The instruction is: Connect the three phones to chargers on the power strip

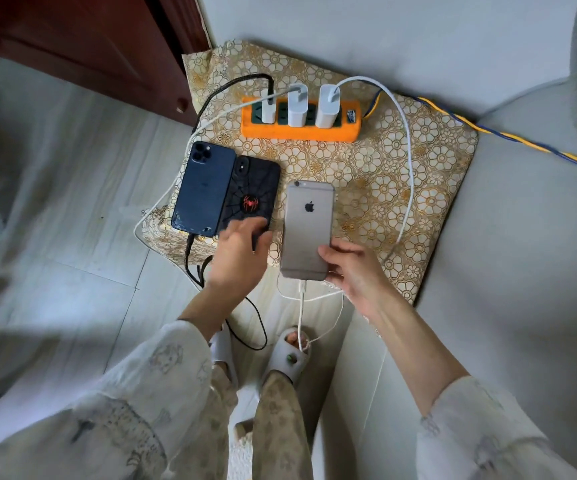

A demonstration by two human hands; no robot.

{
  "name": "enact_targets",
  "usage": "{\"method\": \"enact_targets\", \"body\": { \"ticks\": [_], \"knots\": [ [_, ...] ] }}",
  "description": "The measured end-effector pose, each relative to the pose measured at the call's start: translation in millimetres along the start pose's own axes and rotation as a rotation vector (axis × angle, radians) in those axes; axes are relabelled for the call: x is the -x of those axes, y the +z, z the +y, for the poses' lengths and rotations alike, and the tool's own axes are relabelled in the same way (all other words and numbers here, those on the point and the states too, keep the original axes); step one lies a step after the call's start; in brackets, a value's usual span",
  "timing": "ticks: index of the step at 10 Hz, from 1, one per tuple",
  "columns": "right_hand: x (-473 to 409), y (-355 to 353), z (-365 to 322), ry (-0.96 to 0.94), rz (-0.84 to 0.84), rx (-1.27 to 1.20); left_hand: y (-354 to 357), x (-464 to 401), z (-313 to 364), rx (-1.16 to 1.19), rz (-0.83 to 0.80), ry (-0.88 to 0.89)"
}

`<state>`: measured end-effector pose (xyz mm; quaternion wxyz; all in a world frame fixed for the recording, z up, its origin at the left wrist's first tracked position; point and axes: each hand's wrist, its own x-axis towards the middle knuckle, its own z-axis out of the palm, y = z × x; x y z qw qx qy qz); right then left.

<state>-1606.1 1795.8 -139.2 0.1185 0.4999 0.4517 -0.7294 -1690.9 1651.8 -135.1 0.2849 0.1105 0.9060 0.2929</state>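
Note:
An orange power strip (300, 133) lies on a gold floral cushion (429, 174) with three white chargers (297, 105) plugged in. A blue phone (204, 188) lies face down at the left with a black cable in its bottom end. A black spider-case phone (250, 192) lies beside it; my left hand (242, 254) rests with spread fingers on its lower end. My right hand (352, 268) grips the lower right edge of a silver phone (307, 223), which has a white cable (406, 140) plugged into its bottom end.
A dark red wooden cabinet (82, 46) stands at the back left. A yellow-and-blue twisted cord (508, 133) runs from the strip to the right. Loose cable loops hang over my sandalled feet (290, 351) on the pale tiled floor (72, 237).

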Motion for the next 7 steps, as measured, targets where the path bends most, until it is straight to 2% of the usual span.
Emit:
{"method": "enact_targets", "body": {
  "ticks": [1, 2, 3, 4, 5, 6, 7],
  "knots": [
    [-20, 5, -4, 0.008, 0.149, 0.065, -10, -16, -28, -0.371, -0.019, 0.099],
    [-37, 14, -6, -0.004, 0.210, 0.144, -13, -27, -54, -0.682, -0.136, 0.166],
    [-46, 24, -8, -0.040, 0.239, 0.208, -13, -28, -63, -0.714, -0.177, 0.163],
    [-50, 36, -6, -0.212, 0.269, 0.495, -11, -29, -63, -0.700, -0.187, 0.147],
    [-45, 44, -4, -0.396, 0.351, 0.901, -17, -32, -63, -0.720, -0.203, 0.154],
    [-45, 48, -4, -0.411, 0.395, 0.959, -23, -33, -62, -0.756, -0.227, 0.174],
    [-43, 51, -5, -0.386, 0.326, 0.964, -28, -39, -60, -0.748, -0.297, 0.150]
  ]
}}
